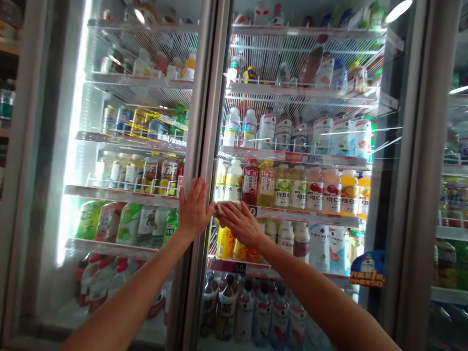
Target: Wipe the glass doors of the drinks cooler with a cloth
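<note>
Metal door frame [200,107] near the head view's centre meets the left hand [193,209], flat with fingers extended. Mid-frame, just right, the right hand [244,225], fingers outstretched, covers a pale cloth [218,208] against the glass door [393,209].

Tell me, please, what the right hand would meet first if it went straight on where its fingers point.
Past the pale cloth under the right hand, probably the left hand, near the thumb, or the metal door frame beneath; depth there is unclear.
</note>
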Action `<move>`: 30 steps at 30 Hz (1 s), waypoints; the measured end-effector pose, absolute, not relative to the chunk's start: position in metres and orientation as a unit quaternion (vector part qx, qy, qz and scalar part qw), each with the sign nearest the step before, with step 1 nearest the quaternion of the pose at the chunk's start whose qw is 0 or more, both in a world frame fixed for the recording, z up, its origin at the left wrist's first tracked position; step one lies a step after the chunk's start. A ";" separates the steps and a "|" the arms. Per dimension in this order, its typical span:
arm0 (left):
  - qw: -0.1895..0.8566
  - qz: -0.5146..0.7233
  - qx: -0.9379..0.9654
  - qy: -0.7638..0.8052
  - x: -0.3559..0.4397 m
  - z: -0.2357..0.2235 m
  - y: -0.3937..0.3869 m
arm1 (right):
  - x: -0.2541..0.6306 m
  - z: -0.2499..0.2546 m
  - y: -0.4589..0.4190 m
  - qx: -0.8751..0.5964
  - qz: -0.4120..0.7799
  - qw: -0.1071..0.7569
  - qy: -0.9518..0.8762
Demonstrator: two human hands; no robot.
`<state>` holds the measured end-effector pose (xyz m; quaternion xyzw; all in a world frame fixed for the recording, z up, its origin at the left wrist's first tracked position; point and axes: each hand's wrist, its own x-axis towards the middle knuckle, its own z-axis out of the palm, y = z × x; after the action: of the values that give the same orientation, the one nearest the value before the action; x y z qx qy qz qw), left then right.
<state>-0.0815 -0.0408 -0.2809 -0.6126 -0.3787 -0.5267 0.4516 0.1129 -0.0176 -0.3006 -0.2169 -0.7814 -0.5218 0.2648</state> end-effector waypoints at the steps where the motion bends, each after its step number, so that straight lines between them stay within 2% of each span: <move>1: 0.447 -0.526 -0.616 -0.380 -0.079 -0.281 -0.041 | 0.121 -0.300 -0.018 -0.219 -0.527 0.260 -0.779; 3: 0.440 -0.524 -0.621 -0.382 -0.074 -0.280 -0.041 | 0.141 -0.280 -0.020 -0.267 -0.531 0.294 -0.748; 6: 0.441 -0.521 -0.623 -0.382 -0.066 -0.278 -0.039 | 0.171 -0.237 -0.022 -0.380 -0.519 0.398 -0.654; 8: 0.445 -0.520 -0.622 -0.380 -0.060 -0.279 -0.036 | 0.188 -0.228 -0.025 -0.408 -0.514 0.424 -0.624; 10: 0.446 -0.519 -0.623 -0.379 -0.054 -0.280 -0.033 | 0.199 -0.243 -0.030 -0.397 -0.521 0.400 -0.641; 14: 0.440 -0.515 -0.632 -0.376 -0.038 -0.281 -0.029 | 0.214 -0.296 -0.038 -0.319 -0.539 0.295 -0.722; 16: 0.437 -0.513 -0.638 -0.372 -0.028 -0.279 -0.030 | 0.225 -0.299 -0.039 -0.305 -0.539 0.277 -0.735; 22: 0.433 -0.516 -0.656 -0.341 0.001 -0.278 -0.029 | 0.265 -0.235 -0.035 -0.434 -0.505 0.479 -0.572; 24: 0.427 -0.514 -0.665 -0.332 0.009 -0.283 -0.026 | 0.272 -0.247 -0.037 -0.432 -0.505 0.472 -0.580; 28: 0.413 -0.510 -0.687 -0.312 0.028 -0.296 -0.023 | 0.281 -0.324 -0.046 -0.391 -0.533 0.387 -0.643; 30: 0.410 -0.505 -0.697 -0.303 0.039 -0.300 -0.023 | 0.290 -0.346 -0.049 -0.369 -0.543 0.350 -0.668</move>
<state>0.0389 -0.0230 -0.2997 -0.6966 -0.3028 -0.5048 0.4101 0.2904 -0.0491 -0.3462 -0.3695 -0.6677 -0.5432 0.3501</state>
